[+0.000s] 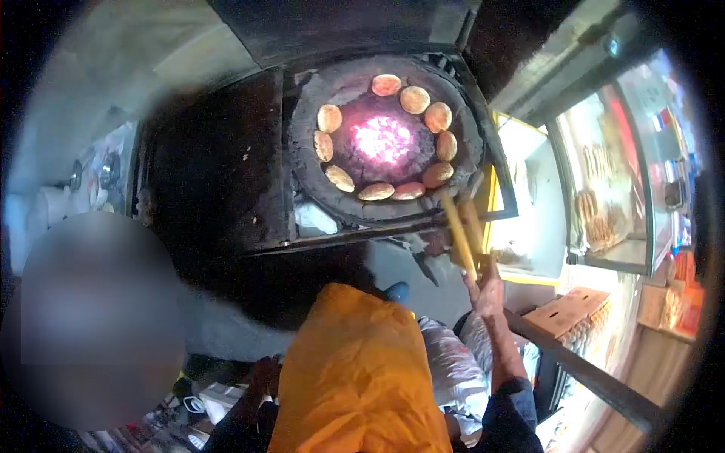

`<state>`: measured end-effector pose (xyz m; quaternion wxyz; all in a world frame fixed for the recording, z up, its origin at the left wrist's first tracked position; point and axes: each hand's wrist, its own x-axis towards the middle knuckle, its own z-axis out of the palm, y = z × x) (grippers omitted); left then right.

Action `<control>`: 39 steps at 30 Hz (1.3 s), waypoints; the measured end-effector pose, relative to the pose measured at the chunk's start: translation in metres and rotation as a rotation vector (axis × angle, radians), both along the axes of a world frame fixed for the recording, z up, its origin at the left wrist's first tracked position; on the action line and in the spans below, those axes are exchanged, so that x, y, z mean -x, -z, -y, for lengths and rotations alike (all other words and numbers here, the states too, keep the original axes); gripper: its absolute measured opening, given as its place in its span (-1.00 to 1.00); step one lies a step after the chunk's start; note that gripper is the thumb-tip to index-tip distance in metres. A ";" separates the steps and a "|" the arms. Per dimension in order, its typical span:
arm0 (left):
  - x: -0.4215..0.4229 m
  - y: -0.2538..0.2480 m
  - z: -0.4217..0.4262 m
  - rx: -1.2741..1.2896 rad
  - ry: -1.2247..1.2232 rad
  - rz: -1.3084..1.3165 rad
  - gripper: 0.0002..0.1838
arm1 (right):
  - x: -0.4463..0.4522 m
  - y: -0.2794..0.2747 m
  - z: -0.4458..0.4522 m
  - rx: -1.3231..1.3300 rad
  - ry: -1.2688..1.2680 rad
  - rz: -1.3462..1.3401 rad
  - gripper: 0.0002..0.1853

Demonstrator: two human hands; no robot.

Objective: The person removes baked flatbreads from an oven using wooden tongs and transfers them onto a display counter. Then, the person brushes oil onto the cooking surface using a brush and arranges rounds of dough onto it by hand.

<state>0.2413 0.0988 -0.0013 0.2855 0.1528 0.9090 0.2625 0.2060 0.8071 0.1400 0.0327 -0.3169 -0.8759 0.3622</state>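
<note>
My right hand is closed around what look like wooden tongs, two long flat strips pointing up at the pan's near right rim. Round, browned bread pieces stand in a ring inside a wide, dark round fire pan. Pink-white glowing coals lie at its middle, with the breads around them. My left hand is low beside the orange cloth over my front. It is in shadow, and its fingers cannot be made out.
A dark counter adjoins the pan on the left. At right stand a lit, yellow-edged case and a glass display with baked goods. A rail slants across the lower right. A large blurred round patch covers the lower left.
</note>
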 end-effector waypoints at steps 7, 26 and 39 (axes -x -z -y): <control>0.023 0.100 -0.001 -1.082 -0.784 0.885 -0.76 | 0.138 -0.086 -0.065 -0.584 -0.335 0.172 -0.40; 0.025 0.083 -0.080 -1.506 -1.200 1.083 -0.66 | 0.520 -0.037 -0.111 -1.232 -0.729 0.728 -0.63; 0.112 -0.020 -0.149 0.558 -0.056 0.403 -0.66 | 0.513 -0.013 -0.151 -1.275 -0.806 0.372 -0.46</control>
